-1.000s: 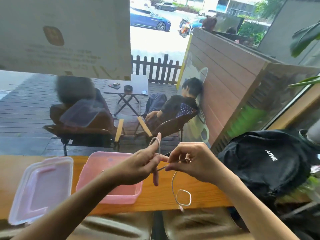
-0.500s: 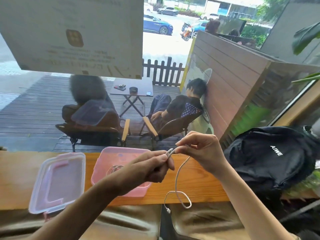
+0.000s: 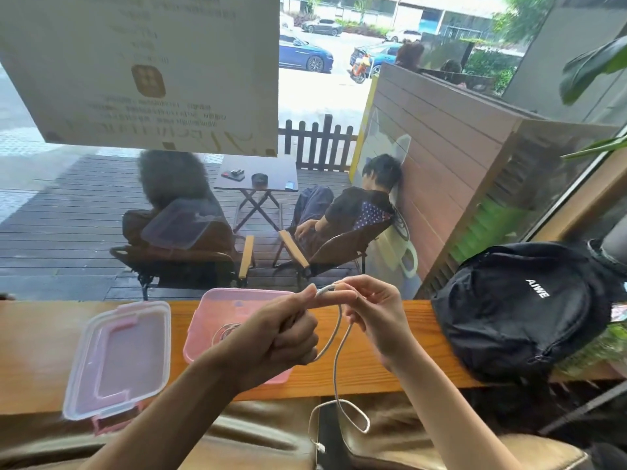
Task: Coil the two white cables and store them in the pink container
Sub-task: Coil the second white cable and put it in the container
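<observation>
A white cable (image 3: 336, 374) hangs between my hands above the wooden counter. My left hand (image 3: 281, 337) grips one part of it, with a loop bending out to the right of the fist. My right hand (image 3: 376, 313) pinches the cable near its upper end beside my left forefinger. The free end dangles below the counter edge in a loop. The pink container (image 3: 217, 310) stands open behind my left hand. A second white cable (image 3: 224, 332) lies coiled inside it, partly hidden by my wrist.
The container's clear lid (image 3: 118, 357) with pink clips lies on the wooden counter (image 3: 37, 347) to the left. A black backpack (image 3: 522, 310) sits on the counter at right. A window pane rises right behind the counter. Brown seat cushions lie below.
My hands have drawn the cable up and a loop has formed to the right of my left fist. The dangling end hangs lower and swings. The camera view has shifted left.
</observation>
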